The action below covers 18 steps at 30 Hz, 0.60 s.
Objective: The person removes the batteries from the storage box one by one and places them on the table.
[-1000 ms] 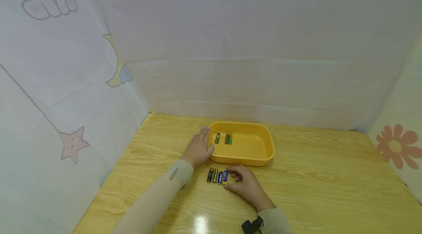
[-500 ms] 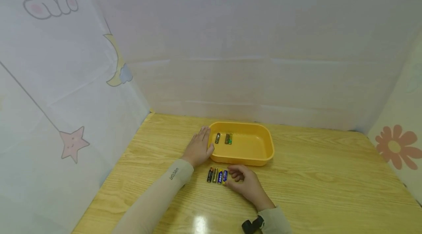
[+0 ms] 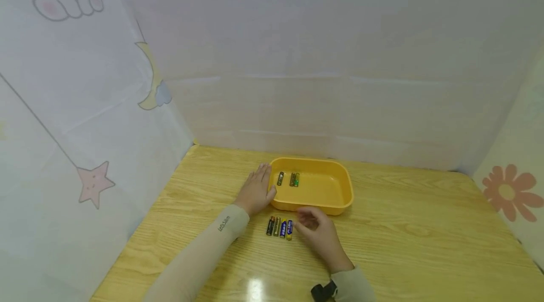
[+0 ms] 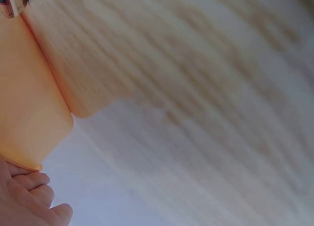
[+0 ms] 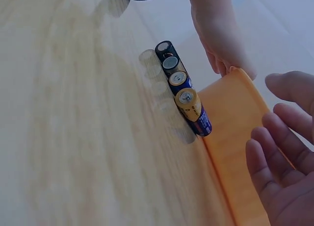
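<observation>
head view: right grip point(image 3: 322, 236) loosely curved, holding nothing, beside four batteries point(image 3: 282, 228) on the tabletop point(image 3: 408, 231); likely light, stiff, apt to roll; pinch mid-barrel; left grip point(image 3: 254, 192), fingers straight, rests against yellow tray point(image 3: 316, 194).

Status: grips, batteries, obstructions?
Left grip against left side of yellow rounded-rectangular plastic tray. Right grip holding nothing, beside four black, gold and blue cylindrical batteries. Possibly in the way: tray's near wall, between batteries and tray interior.
</observation>
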Motion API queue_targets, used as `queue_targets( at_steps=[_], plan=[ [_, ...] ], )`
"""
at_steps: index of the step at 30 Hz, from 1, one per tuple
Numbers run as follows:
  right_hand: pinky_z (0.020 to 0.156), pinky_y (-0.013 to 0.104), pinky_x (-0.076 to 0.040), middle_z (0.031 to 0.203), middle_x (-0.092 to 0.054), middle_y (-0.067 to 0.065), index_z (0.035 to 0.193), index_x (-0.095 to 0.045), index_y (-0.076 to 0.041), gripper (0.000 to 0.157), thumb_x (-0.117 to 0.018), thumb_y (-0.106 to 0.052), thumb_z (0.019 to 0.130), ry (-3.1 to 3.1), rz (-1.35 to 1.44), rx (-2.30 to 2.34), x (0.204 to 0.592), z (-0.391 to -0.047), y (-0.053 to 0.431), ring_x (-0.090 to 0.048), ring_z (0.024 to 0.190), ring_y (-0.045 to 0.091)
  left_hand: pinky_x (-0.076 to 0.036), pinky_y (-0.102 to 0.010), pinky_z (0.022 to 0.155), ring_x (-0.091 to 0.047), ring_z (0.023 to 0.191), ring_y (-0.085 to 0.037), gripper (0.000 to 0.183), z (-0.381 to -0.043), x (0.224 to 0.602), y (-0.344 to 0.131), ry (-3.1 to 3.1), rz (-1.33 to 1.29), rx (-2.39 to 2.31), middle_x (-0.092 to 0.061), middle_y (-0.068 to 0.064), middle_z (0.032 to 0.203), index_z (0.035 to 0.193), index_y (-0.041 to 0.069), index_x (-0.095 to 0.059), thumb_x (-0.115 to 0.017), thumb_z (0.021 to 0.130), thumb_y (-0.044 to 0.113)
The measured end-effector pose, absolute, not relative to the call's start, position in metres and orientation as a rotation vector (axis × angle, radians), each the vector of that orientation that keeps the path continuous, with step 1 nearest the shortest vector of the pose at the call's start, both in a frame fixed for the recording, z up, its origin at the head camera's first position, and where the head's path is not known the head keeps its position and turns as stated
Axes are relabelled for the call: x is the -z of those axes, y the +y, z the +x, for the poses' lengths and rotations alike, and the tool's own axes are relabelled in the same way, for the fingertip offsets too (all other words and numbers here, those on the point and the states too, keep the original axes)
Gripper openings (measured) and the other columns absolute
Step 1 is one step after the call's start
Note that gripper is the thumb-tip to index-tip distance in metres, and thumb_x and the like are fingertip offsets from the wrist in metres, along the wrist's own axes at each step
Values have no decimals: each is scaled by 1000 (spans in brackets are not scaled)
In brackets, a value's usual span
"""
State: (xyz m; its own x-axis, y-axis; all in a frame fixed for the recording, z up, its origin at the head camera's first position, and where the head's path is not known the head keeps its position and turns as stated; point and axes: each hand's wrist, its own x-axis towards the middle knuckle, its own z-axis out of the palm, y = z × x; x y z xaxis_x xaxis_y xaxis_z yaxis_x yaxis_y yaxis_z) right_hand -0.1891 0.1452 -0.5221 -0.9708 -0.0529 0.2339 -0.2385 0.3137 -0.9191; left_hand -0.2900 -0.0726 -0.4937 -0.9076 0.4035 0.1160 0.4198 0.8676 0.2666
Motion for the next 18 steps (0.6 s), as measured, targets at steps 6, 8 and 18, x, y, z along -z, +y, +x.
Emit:
queue_targets(
  at_steps=[6, 8, 18],
  plan=[
    [87, 33, -58, 105, -72, 11, 111, -72, -6, 26, -80, -5, 87, -2355, 315, -1712, 508, -189, 143, -67, 90, 17, -17, -50, 125, -13, 155, -30, 68, -291, 491, -73, -2979, -673, 415, -20, -19, 166, 160, -3, -18, -37, 107, 36],
    [87, 33, -58, 105, -72, 11, 111, -72, -5, 26, -79, -4, 86, -2329, 341, -1711, 505, -190, 143, -67, 91, 16, -17, -50, 125, -14, 155, -30, 68, -292, 491, -74, -2970, -675, 387, -21, -18, 166, 159, -3, -20, -37, 107, 38],
    [81, 44, -60, 103, -71, 9, 113, -71, -6, 26, -78, -2, 87, -2218, 514, -1512, 491, -209, 147, -68, 89, 24, -17, -50, 125, -14, 155, -30, 71, -294, 495, -73, -2988, -685, 246, -20, -18, 166, 160, -3, -19, -34, 108, 44]
  ],
)
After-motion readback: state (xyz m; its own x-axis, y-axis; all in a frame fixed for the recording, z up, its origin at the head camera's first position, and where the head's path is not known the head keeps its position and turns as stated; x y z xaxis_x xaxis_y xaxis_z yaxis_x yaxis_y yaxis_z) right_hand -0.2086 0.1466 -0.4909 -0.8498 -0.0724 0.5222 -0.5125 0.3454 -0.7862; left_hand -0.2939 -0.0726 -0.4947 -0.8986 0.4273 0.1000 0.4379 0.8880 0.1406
